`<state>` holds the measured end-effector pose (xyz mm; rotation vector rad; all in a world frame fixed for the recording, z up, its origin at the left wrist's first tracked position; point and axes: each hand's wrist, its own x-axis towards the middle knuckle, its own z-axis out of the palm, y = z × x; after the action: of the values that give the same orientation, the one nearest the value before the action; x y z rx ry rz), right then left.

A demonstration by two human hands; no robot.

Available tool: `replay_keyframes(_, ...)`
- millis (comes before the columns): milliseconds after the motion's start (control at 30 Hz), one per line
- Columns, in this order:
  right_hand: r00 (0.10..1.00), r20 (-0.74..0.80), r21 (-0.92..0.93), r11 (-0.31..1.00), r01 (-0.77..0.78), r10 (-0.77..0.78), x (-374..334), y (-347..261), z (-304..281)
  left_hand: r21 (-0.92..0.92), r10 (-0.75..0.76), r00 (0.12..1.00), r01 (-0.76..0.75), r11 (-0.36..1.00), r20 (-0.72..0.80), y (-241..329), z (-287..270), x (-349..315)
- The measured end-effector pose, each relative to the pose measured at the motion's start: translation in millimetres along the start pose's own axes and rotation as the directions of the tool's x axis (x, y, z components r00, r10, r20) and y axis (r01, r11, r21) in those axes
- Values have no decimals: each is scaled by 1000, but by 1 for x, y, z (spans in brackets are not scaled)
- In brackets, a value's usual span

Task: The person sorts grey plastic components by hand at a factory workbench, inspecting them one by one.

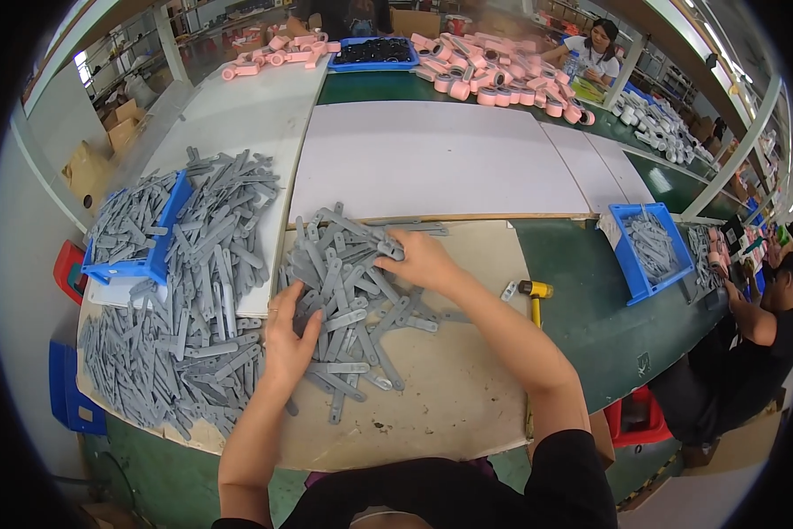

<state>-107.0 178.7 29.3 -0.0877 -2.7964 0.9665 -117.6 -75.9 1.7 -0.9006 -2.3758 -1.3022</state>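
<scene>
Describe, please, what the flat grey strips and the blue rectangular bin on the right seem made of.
Flat grey strips: probably moulded plastic, mostly matte; uniform colour, rounded ends.
Blue rectangular bin: likely rigid plastic, slightly shiny; evenly coloured walls.

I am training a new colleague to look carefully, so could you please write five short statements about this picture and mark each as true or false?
1. The right hand holds gray strips. True.
2. The left hand holds the yellow-and-black hammer. False: the hammer lies on the table, and the left hand is at the pile of strips.
3. The blue bin on the right side contains gray strips. True.
4. The pink parts fill the blue tray. False: they are heaped beside it; the tray holds black parts.
5. All gray strips are inside bins. False: many lie loose.
</scene>
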Motion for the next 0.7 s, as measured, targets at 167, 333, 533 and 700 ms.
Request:
replay_keyframes(167,948,304,-83,988,127,-96,-3,17,-17,-30,16,999,-15,999,35,1,-2,1)
replay_keyframes(333,938,320,196,960,-201,131,-5,45,-43,-21,25,997,-24,999,67,3,-4,-3)
replay_keyframes(533,983,-178,65,997,-43,54,17,81,-30,-58,59,996,-55,997,69,4,3,1)
replay_keyframes(700,993,-76,-336,940,58,-88,14,71,-21,-36,57,995,-54,998,81,8,3,3)
